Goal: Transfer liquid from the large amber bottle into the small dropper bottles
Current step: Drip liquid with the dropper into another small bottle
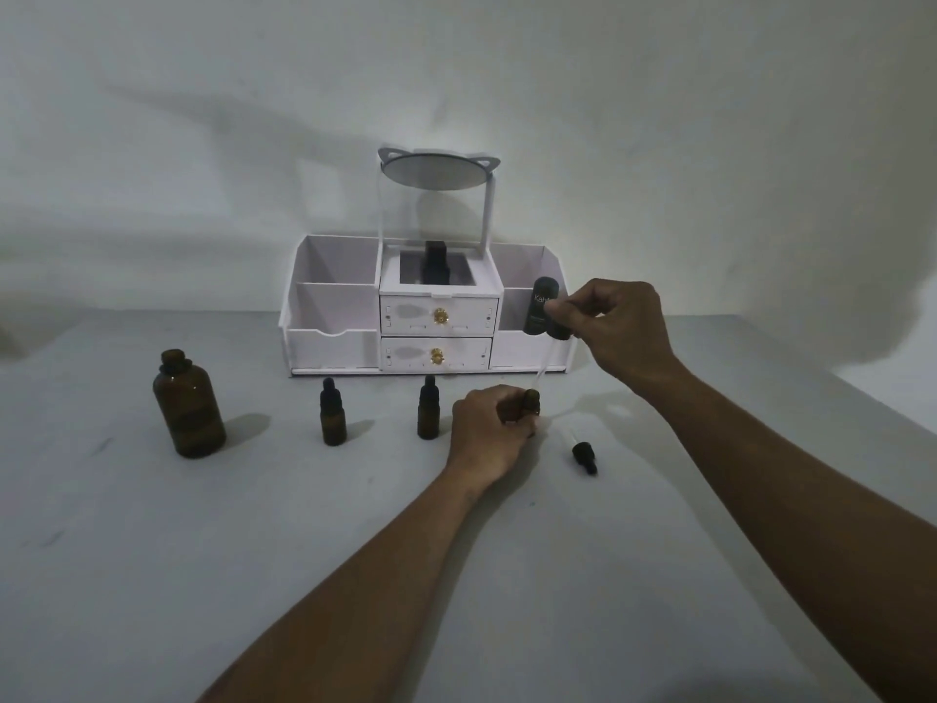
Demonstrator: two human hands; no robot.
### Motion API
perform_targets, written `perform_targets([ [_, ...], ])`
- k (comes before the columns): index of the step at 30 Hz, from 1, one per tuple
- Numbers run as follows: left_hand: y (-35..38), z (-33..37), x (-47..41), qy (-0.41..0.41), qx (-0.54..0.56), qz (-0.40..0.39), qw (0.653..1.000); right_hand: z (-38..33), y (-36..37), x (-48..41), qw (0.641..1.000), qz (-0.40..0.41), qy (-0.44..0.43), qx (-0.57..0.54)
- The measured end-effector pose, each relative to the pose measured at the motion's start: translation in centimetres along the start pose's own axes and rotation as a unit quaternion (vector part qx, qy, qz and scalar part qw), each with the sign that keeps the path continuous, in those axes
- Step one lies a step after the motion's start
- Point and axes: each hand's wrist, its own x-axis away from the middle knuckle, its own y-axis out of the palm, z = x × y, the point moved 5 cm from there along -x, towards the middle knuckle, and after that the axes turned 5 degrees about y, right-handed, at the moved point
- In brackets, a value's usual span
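1. Nearest in, a loose dropper cap (584, 456) lay on its side on the table (507, 575), at four o'clock from the left hand. It looked light and round, and would likely roll if nudged.
2. The left hand (489, 423) was curled round the open small bottle (530, 400), holding it upright on the table, with only the neck showing past the fingers. It was small glass and probably light and easy to tip, so a grip low round the body looked right.
3. Out at nine o'clock from that hand stood the first capped dropper bottle (428, 416), and beyond it the second capped dropper bottle (333, 418). Both were upright, apart from each other and untouched.
4. Further along at nine o'clock sat the large amber bottle (188, 405), uncapped, upright and well apart from both hands. I'd judge it smooth, heavier glass, best taken round the body and not the narrow neck. Its liquid level was too dim to read.
5. Up at one o'clock from the left hand, the right hand (621, 329) pinched the black bulb of the pipette (559, 331) between thumb and fingertips. The clear tube slanted down to the open small bottle's mouth, though whether the tip was inside I couldn't tell. That thin glass looked fragile — hold it by the rubber and squeeze gently.
6. Farthest off, at twelve, stood the white organiser (329, 317) with a dark bottle marked Kahf (538, 307) in its right compartment.
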Motion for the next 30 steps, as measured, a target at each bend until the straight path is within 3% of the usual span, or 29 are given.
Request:
perform_targets([
  [30,-0.2,0.1,0.2,0.001,-0.003,-0.001,1.000,-0.8,0.3,0.7,0.998,-0.025,0.029,-0.040],
])
